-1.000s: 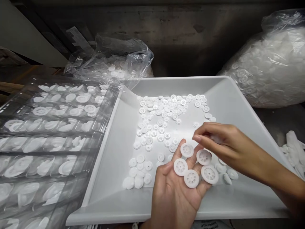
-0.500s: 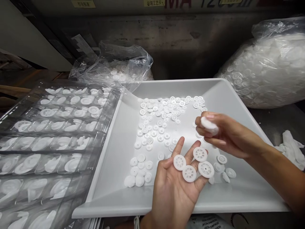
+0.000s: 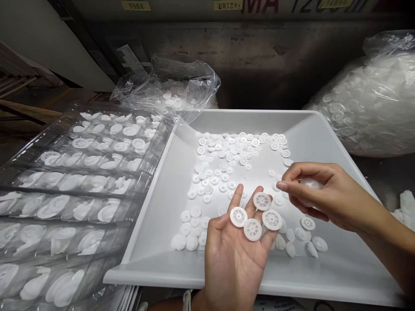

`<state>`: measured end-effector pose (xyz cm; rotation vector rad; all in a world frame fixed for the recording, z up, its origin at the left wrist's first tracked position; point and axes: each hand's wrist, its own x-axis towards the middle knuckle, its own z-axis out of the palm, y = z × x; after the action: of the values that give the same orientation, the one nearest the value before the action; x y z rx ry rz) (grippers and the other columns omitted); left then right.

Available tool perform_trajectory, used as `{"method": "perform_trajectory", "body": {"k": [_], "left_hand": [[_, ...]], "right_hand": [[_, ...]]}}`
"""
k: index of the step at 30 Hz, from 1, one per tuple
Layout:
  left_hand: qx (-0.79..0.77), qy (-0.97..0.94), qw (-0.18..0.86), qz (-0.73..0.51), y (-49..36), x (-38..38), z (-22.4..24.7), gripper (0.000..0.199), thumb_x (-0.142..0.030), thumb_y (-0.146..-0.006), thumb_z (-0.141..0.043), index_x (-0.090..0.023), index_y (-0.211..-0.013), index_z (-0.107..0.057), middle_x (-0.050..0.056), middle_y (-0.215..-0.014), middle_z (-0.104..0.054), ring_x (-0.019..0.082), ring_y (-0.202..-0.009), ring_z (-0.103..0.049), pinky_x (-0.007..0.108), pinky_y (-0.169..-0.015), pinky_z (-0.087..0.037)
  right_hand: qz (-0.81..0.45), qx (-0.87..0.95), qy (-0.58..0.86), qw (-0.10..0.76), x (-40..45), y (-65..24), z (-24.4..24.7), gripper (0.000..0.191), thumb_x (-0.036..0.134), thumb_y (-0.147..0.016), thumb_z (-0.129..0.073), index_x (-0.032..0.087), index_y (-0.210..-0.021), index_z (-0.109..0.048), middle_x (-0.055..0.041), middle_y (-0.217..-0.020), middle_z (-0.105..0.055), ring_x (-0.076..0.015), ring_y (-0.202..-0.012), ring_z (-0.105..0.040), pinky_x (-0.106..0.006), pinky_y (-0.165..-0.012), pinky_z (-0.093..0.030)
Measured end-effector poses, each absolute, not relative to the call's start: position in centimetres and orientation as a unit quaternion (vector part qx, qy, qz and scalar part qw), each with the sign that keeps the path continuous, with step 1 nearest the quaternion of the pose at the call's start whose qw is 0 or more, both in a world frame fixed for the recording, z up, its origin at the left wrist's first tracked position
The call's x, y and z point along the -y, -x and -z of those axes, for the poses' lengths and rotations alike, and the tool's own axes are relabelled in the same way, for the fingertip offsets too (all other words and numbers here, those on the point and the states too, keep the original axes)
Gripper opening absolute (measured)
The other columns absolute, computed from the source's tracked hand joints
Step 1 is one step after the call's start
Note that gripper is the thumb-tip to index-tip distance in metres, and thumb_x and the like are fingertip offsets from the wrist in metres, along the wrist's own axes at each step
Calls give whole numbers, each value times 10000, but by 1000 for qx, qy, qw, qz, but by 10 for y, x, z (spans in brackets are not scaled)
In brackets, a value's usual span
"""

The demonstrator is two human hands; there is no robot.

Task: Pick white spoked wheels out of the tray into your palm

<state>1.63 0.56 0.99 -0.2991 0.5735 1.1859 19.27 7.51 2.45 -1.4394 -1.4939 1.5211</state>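
My left hand [image 3: 231, 255] lies palm up over the front of the grey tray [image 3: 152, 255]. Across its spread fingers rest several white spoked plastic wheels [image 3: 252, 230], face up and touching at their rims; the thumb presses against the leftmost. To the right, my right hand [image 3: 319, 196] is curled around a white round plastic piece [image 3: 311, 184], mostly hidden by the fingers. Thumb and index finger point left, apart from the left hand's wheels. Below both hands, loose white wheels [image 3: 308, 223] lie on the tray floor, and many more small wheels [image 3: 229, 157] spread toward the back.
Stacked clear blister trays [image 3: 129, 190] with white parts in their compartments stand on the left. An open clear bag [image 3: 194, 80] of white parts is behind the grey tray's left corner. At the right sits a large full bag [image 3: 379, 99]. A dark machine wall closes off the back.
My right hand has turned over and its fingers have closed further around the white piece, which showed more before. My left hand has shifted slightly left over the tray, still holding the wheels.
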Motion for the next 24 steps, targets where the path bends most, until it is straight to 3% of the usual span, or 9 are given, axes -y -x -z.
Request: {"method": "perform_trajectory", "body": {"k": [4,10,18,21,24], "left_hand": [[-250,134,788,-547,-16,-4,-9,588,-350,-977,-452,-152,-1529,-410,197,-1432,-612,273,-1313,-611,468,-1130,-458],[-226,135,808,-527,-15,-3,-9,630,-345,-969,-434,-98,-1545,-363,202,-1440,-603,279,-1360,-568,445,-1141,-453],[-192,67,844,-496,-18,-5,-10,538,-281,-1007,-365,-59,-1488,-464,175,-1396,-636,268,-1329,-591,410,-1157,-433],[-175,65,848,-495,-17,-5,-8,558,-281,-1003,-366,-62,-1514,-417,184,-1467,-580,286,-1391,-533,420,-1166,-422],[-192,90,837,-504,-15,-4,-8,605,-298,-993,-388,-85,-1556,-329,183,-1507,-545,293,-1418,-503,431,-1143,-451]], "right_hand": [[-508,607,562,240,-75,-191,-24,272,457,-753,-863,231,-817,-727,59,-547,-487,-51,-477,-419,-147,-466,-344],[-528,627,550,160,-73,-184,-24,257,493,-833,-774,237,-824,-747,52,-565,-491,-62,-486,-408,-167,-459,-332],[-508,629,556,196,-70,-178,-22,268,509,-855,-723,244,-831,-748,34,-594,-575,-65,-480,-427,-156,-420,-325],[-494,634,560,203,-70,-180,-23,278,524,-885,-697,251,-871,-744,22,-658,-632,-67,-506,-471,-141,-427,-349],[-484,633,562,222,-71,-185,-25,320,560,-880,-697,243,-834,-705,32,-597,-590,-73,-503,-480,-134,-443,-373]]}}
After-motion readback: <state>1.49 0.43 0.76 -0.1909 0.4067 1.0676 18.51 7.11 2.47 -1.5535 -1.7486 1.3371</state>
